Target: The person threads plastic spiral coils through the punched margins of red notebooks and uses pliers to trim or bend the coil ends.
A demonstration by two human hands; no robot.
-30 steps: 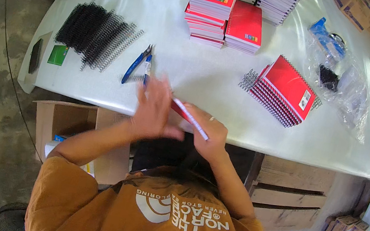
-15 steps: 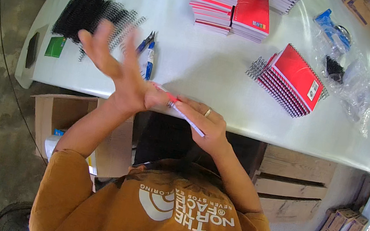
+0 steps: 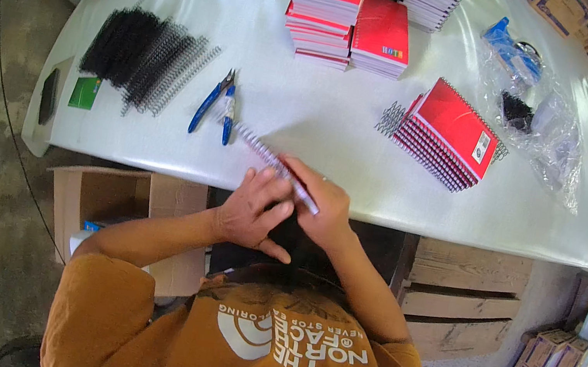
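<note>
Bent over the near edge of the white surface, with stacked red notebooks far centre and bundled black coils left. With the right hand, holding the thin notebook edge-on, fingers clamped on it; with the left hand, resting fingers at its left side, thumb spread apart. Could knock blue pliers, lying just beyond — or bend the blurred spiral coil, pointing far left, if pushed off-line or gripped too loosely.
</note>
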